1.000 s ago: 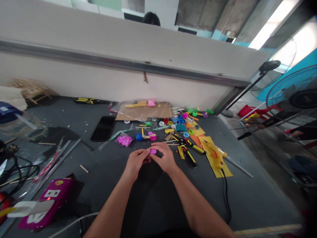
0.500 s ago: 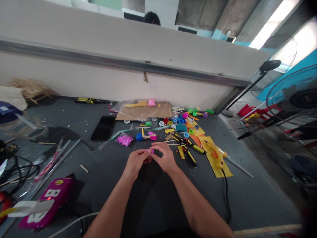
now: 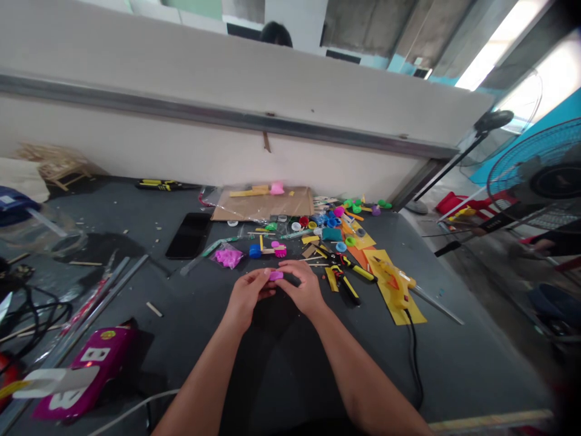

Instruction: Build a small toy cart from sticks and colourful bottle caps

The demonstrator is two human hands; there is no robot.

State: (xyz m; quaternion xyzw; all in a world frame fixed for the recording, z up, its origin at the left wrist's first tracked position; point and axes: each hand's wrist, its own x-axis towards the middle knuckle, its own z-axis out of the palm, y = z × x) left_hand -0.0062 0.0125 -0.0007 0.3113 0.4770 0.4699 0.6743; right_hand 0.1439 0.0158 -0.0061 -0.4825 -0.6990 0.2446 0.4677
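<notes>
Dark tabletop (image 3: 472, 363); left hand (image 3: 244, 298) pinches purple piece (image 3: 276, 275), turned since earlier; right hand (image 3: 305, 290) alongside, grip unclear.

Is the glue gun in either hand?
No: the glue gun lies on a yellow sheet, while the left hand and right hand are both at a pink piece.

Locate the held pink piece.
Below the head view's centre, the pink piece is between left hand and right hand, right of the bagged pink pieces.
</notes>
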